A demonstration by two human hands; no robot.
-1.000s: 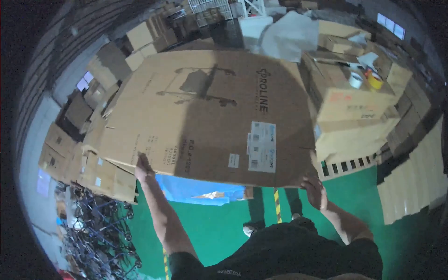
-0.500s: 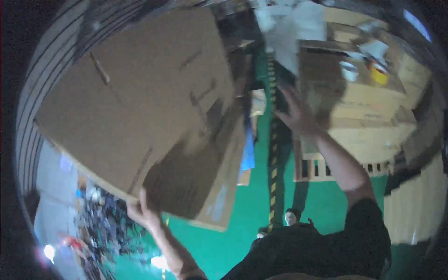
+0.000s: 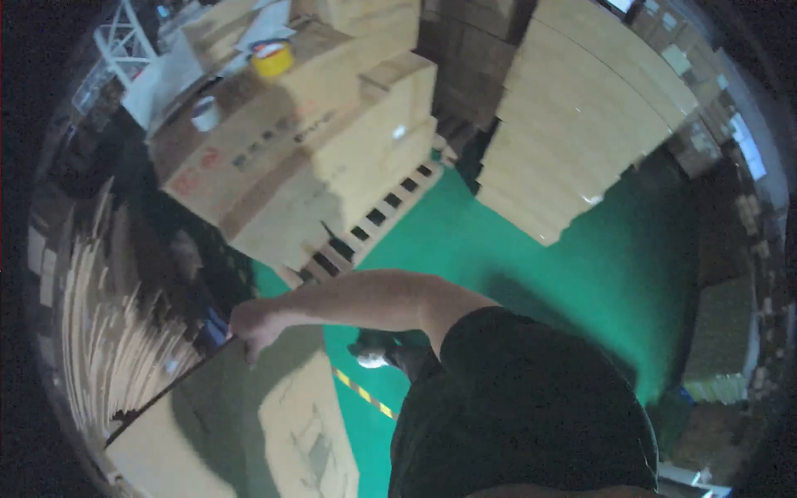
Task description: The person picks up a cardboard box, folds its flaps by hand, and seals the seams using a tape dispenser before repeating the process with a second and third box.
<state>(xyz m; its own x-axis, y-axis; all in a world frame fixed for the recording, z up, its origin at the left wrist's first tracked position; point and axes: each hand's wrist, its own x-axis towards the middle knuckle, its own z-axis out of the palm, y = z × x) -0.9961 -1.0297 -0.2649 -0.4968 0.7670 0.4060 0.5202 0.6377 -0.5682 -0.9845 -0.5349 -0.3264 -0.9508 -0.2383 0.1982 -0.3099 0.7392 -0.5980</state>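
A large flattened cardboard carton (image 3: 224,432) leans across the lower left of the head view, with printed marks on its face and a shadow over it. My right hand (image 3: 257,325) is closed over its upper edge, the fingers bent down onto the face. The right arm stretches leftward from a dark sleeve. My left hand is out of view.
Closed brown boxes (image 3: 282,158) are stacked on a wooden pallet (image 3: 378,217), a yellow tape roll (image 3: 272,60) and a white roll (image 3: 206,114) on top. A tall pale stack (image 3: 581,108) stands right. Many upright cardboard sheets (image 3: 124,332) fill the left. Striped tape (image 3: 364,393) crosses the green floor.
My view has swung to the right. My right hand, free and spread before, now grips the carton's edge. The left hand, earlier at the carton's lower edge, has left the view.
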